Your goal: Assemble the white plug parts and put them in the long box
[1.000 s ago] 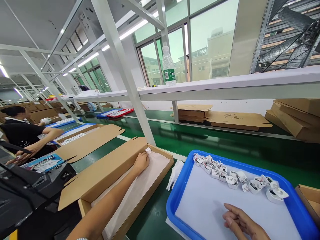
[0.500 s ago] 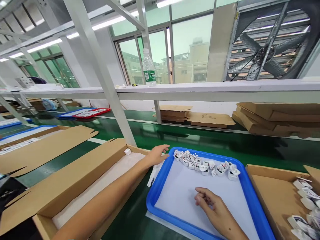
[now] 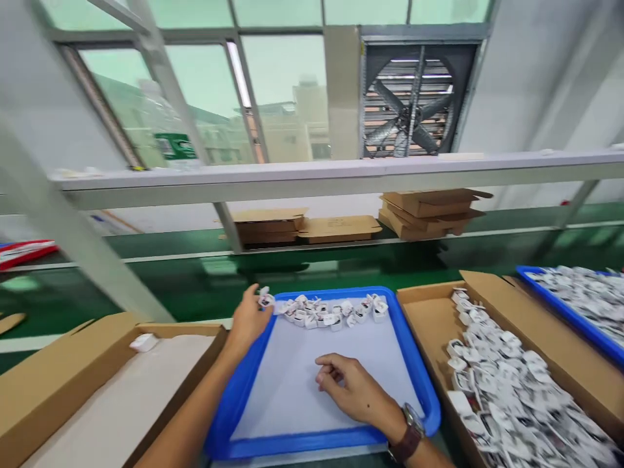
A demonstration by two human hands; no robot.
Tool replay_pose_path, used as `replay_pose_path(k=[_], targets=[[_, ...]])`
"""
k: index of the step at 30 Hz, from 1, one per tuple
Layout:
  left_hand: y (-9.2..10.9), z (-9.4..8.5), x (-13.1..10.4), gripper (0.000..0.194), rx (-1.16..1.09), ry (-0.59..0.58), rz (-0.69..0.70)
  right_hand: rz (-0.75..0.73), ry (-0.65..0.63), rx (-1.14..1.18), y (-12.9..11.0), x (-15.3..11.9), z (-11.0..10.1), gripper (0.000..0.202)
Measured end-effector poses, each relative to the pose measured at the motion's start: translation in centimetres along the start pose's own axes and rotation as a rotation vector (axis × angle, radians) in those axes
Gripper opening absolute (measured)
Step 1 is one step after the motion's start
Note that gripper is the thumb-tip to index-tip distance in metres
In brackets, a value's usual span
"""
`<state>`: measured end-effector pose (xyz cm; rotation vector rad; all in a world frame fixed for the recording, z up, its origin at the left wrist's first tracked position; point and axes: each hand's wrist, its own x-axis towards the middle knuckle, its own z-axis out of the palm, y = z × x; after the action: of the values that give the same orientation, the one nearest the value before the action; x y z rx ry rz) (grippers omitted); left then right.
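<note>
My left hand (image 3: pixel 249 320) is at the tray's far left corner, its fingers closed on a small white part (image 3: pixel 266 298) with something dark in it. My right hand (image 3: pixel 348 387), with a watch on the wrist, hovers over the white sheet (image 3: pixel 287 390) in the blue tray (image 3: pixel 292 447). Its fingers are curled, with thumb and index apart, and nothing shows between them. Several white parts (image 3: pixel 322 317) lie in a band along the tray's far side.
An open carton (image 3: pixel 185 330) at the left holds one white piece (image 3: pixel 144 342). At the right, another carton (image 3: pixel 424 292) holds many white parts, with a blue tray (image 3: pixel 575 314) beyond. A slanted post (image 3: pixel 97 240) and a shelf (image 3: pixel 316 172) stand ahead.
The view has swung right. My left hand now has a white part in its fingers at the tray corner; before, it was empty there. My right hand remains over the sheet.
</note>
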<state>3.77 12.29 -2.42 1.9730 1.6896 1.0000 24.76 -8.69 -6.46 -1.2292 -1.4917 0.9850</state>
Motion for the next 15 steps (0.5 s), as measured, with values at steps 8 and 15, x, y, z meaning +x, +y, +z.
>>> replay_pose_path(k=[8, 15], targets=[[3.1, 0.6, -9.6, 0.079, -0.623, -0.368, 0.162, 0.017, 0.186, 0.224, -0.2, 1.3, -0.6, 0.064], [3.4, 1.5, -13.3, 0.042, -0.605, -0.456, 0.254, -0.039, 0.230, 0.284, -1.0, 1.3, -0.9, 0.047]])
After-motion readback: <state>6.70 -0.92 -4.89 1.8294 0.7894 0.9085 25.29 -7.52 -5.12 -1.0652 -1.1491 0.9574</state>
